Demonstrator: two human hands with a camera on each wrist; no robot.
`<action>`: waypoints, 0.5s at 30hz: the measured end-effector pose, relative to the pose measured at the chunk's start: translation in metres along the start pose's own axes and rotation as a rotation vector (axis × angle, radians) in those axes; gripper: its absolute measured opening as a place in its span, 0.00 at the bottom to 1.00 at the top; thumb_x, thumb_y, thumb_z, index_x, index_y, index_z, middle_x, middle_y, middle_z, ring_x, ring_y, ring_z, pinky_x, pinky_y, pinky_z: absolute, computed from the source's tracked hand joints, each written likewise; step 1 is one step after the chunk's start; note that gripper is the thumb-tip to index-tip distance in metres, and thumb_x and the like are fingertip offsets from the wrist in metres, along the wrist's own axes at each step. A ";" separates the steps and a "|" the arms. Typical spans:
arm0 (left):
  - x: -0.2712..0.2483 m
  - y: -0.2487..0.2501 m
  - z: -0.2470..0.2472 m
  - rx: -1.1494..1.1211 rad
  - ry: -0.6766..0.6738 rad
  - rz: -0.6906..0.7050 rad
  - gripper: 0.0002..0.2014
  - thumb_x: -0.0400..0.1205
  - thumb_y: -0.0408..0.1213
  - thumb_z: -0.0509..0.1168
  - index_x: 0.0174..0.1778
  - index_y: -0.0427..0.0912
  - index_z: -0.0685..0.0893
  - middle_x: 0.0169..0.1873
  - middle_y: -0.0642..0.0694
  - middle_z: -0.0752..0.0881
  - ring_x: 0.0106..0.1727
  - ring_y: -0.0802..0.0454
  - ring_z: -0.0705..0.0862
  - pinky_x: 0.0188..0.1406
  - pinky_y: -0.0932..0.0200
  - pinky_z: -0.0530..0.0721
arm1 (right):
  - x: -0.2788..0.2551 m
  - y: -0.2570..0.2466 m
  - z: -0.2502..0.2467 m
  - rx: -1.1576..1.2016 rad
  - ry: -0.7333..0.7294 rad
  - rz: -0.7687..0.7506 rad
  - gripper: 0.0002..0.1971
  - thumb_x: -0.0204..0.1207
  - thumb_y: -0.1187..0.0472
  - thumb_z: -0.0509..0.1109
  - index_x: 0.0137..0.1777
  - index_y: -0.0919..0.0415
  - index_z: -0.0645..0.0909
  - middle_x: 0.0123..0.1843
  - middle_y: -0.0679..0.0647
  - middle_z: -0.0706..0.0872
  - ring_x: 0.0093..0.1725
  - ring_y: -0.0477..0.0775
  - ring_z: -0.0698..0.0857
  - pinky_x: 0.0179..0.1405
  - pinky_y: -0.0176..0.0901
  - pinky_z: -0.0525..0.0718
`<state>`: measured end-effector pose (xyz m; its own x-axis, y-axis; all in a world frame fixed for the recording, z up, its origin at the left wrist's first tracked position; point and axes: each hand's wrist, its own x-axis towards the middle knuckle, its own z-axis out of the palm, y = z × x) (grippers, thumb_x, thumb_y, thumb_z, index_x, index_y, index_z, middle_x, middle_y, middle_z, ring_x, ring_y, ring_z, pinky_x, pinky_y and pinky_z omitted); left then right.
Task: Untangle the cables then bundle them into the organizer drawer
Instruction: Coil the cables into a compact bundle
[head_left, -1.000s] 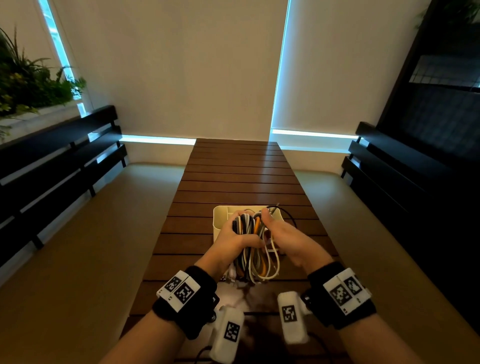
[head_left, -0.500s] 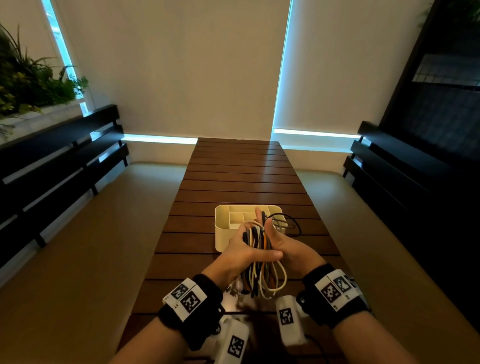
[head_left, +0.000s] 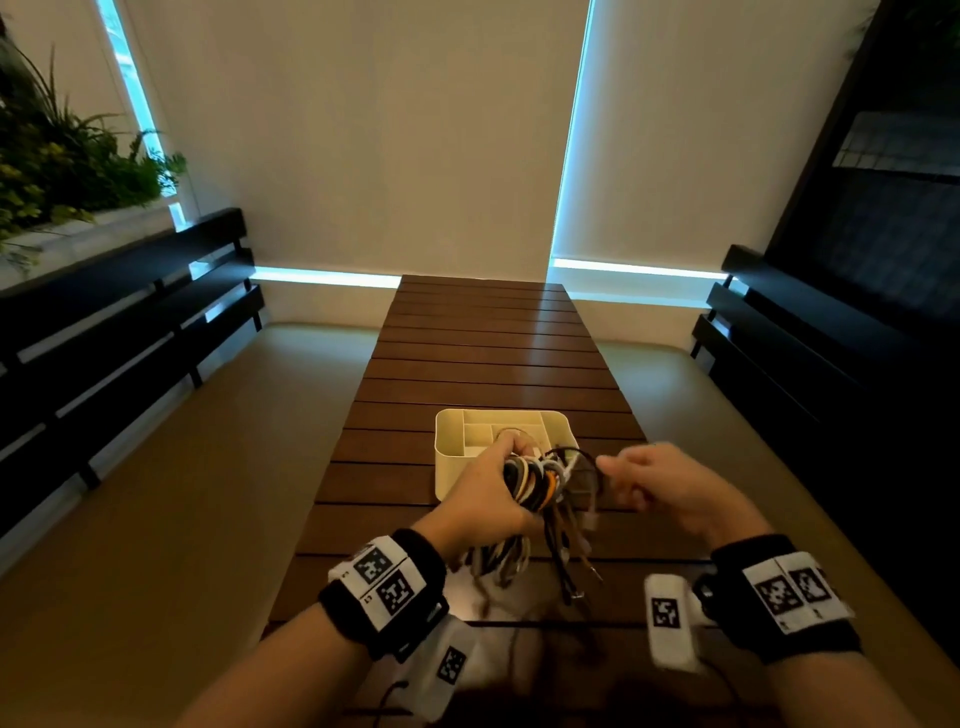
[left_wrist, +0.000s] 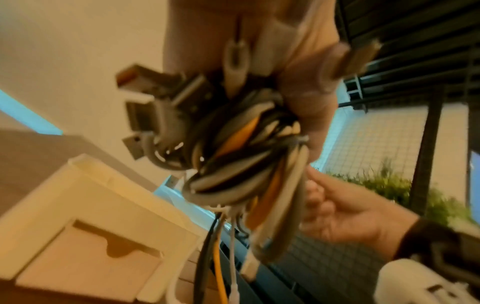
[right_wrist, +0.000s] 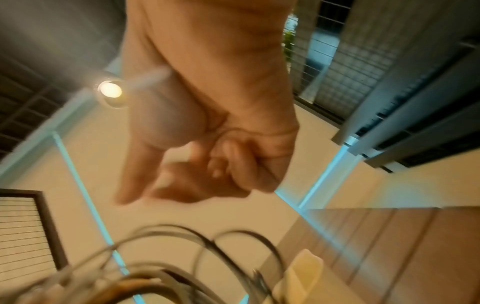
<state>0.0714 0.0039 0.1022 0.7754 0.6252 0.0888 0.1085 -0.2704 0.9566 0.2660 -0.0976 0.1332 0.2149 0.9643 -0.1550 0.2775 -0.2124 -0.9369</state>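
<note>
My left hand (head_left: 483, 493) grips a coiled bundle of white, black and orange cables (head_left: 537, 480) just above the near edge of the cream organizer box (head_left: 452, 452). Loose plug ends (head_left: 566, 566) hang down toward the slatted table (head_left: 483, 353). In the left wrist view the bundle (left_wrist: 241, 160) sits in my left hand (left_wrist: 306, 86), with connectors sticking out, above the box (left_wrist: 78, 205). My right hand (head_left: 670, 483) is beside the bundle with fingers curled. In the right wrist view this hand (right_wrist: 207, 144) shows nothing between its fingers, and black loops (right_wrist: 233, 236) lie below it.
Dark slatted benches stand to the left (head_left: 119, 322) and right (head_left: 810, 353) of the table. Plants (head_left: 57, 166) fill a planter at the far left. The box has several compartments, one holding a coiled cable (head_left: 511, 434).
My right hand has come off the bundle and moved to the right. My left hand keeps hold of the bundle and has tipped it toward the organizer.
</note>
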 end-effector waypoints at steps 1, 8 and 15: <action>0.001 0.002 -0.002 0.106 -0.063 0.018 0.28 0.62 0.23 0.76 0.46 0.53 0.71 0.47 0.46 0.83 0.47 0.48 0.86 0.45 0.51 0.89 | 0.000 -0.003 -0.001 0.094 0.083 -0.111 0.14 0.66 0.52 0.75 0.32 0.61 0.76 0.24 0.46 0.79 0.25 0.48 0.71 0.24 0.30 0.72; 0.009 0.028 -0.012 0.346 -0.359 0.169 0.30 0.61 0.23 0.77 0.51 0.51 0.72 0.48 0.56 0.80 0.47 0.60 0.83 0.47 0.64 0.84 | 0.013 -0.014 0.034 -0.190 -0.250 -0.247 0.42 0.46 0.53 0.86 0.64 0.49 0.74 0.62 0.50 0.83 0.63 0.49 0.82 0.62 0.43 0.81; 0.003 0.022 -0.039 0.079 -0.215 0.122 0.29 0.63 0.15 0.74 0.51 0.46 0.72 0.40 0.48 0.83 0.39 0.57 0.85 0.37 0.61 0.82 | 0.016 0.000 0.029 -0.155 -0.238 -0.162 0.15 0.68 0.69 0.74 0.54 0.63 0.79 0.42 0.52 0.83 0.42 0.48 0.83 0.43 0.35 0.83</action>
<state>0.0519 0.0280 0.1340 0.8993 0.4166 0.1332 0.0474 -0.3956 0.9172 0.2424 -0.0780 0.1220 -0.0632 0.9936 -0.0939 0.4333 -0.0574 -0.8994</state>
